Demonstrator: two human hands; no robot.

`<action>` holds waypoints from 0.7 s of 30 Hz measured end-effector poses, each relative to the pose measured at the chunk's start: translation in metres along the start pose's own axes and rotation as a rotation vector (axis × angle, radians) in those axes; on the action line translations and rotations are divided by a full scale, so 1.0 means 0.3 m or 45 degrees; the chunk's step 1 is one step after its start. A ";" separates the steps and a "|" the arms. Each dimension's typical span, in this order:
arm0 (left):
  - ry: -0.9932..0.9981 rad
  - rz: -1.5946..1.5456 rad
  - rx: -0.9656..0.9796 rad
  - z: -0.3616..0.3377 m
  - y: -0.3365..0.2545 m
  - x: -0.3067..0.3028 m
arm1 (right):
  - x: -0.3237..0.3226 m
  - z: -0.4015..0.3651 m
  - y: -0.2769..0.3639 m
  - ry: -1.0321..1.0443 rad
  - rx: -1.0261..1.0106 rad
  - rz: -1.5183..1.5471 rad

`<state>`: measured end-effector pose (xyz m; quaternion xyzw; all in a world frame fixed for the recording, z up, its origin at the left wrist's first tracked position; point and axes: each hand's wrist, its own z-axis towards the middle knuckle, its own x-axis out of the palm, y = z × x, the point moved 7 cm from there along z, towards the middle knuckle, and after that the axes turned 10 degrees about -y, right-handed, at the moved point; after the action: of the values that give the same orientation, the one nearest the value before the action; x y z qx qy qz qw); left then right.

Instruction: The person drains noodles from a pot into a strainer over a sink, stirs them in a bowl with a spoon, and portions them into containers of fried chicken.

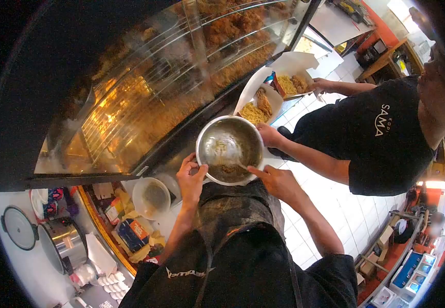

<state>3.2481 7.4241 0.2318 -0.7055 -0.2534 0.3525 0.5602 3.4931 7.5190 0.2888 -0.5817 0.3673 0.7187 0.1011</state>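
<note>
My left hand (190, 177) grips the rim of a round metal bowl (229, 128) at its lower left. At the bowl's lower right, my right hand (279, 180) is closed on the handle of a utensil (239, 163), whose far end reaches into the bowl. A little brown residue lies on the bowl's bottom. Just beyond the bowl are two paper-lined portions of noodles (253, 114) with fried chicken (264, 104). A co-worker's hand (321, 86) holds the farther one, and the co-worker's other hand (268, 134) is beside the bowl.
A glass display case (145, 97) with fried food fills the upper left. The co-worker (356, 133) in a black shirt stands close on the right. A white tub (151, 198) sits at lower left, near boxes (131, 232) and a large metal pot (66, 244).
</note>
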 end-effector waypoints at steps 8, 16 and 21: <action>0.110 0.101 0.291 -0.047 -0.016 -0.055 | -0.126 -0.053 -0.109 0.166 0.329 -0.053; 0.109 0.116 0.257 -0.272 0.034 0.064 | 0.066 -0.338 -0.095 0.464 0.390 0.141; 0.248 0.295 0.198 -0.393 0.132 0.142 | 0.215 -0.571 -0.156 0.339 0.774 0.821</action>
<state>3.3654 7.3743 0.1990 -0.7154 -0.0867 0.3631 0.5907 3.6310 7.4234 0.2017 -0.4687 0.7334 0.4923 -0.0097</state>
